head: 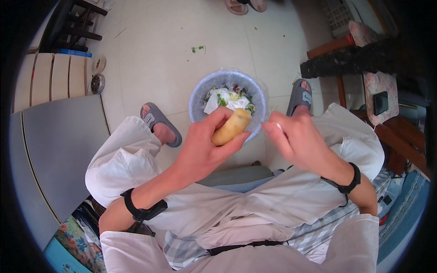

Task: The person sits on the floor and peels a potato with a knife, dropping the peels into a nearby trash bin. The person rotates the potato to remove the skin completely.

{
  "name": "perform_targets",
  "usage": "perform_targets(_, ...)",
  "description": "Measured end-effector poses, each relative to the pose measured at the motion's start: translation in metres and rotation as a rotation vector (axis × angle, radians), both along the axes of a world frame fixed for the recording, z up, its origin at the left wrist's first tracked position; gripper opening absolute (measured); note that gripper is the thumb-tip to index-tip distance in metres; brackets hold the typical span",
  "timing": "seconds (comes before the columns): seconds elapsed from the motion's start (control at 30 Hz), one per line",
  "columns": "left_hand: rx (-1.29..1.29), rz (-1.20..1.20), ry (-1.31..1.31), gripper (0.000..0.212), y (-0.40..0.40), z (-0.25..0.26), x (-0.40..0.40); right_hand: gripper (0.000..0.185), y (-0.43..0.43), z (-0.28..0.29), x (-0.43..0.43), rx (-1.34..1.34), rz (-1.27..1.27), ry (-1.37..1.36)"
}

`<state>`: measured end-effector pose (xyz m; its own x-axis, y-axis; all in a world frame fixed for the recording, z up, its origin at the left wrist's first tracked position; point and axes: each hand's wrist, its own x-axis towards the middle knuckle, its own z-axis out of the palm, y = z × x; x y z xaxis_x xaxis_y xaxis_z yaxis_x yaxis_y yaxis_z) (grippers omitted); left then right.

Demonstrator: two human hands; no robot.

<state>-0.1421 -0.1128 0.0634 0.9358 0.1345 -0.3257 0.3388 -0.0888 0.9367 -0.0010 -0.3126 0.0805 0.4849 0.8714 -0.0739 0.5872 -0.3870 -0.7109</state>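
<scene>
My left hand (200,145) grips a stubby yellow-brown root vegetable (232,128), its blunt end tilted up and away from me. To the right, apart from the vegetable, my right hand (302,136) is closed around a small object with a whitish tip (279,127); the fingers hide most of it, so its kind cannot be told. Below both hands, a round plastic bin (194,97) lined with a clear bag stands on the floor between my feet. Crumpled white tissue (235,102) and green vegetable scraps (222,100) lie inside it.
Grey slippers (163,125) are on my feet. Green scraps (198,49) lie on the tiled floor. Another person's sandals (236,6) show at the top. Left stand a grey cabinet (65,146) and pale drawers (61,78); right, a phone (380,103) rests on a patterned cushion (372,85).
</scene>
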Motion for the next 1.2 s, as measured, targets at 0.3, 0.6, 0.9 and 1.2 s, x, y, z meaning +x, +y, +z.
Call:
perform_targets(0.3,-0.298,-0.054,0.030,0.025,-0.002,-0.001,0.001,0.025,0.000,0.003,-0.007,-0.057,0.034,0.063)
perform_targets(0.6,-0.479,-0.111,0.130,0.023,0.002,-0.001,-0.003,0.028,0.001,-0.006,-0.007,-0.004,0.014,0.051)
perform_targets(0.9,-0.430,-0.093,0.162,0.019,-0.002,0.001,-0.003,0.027,0.004,-0.003,-0.004,-0.039,0.005,0.078)
perform_targets(1.2,-0.262,-0.096,0.176,0.021,-0.002,0.000,-0.002,0.031,0.004,-0.008,-0.006,-0.078,-0.014,0.098)
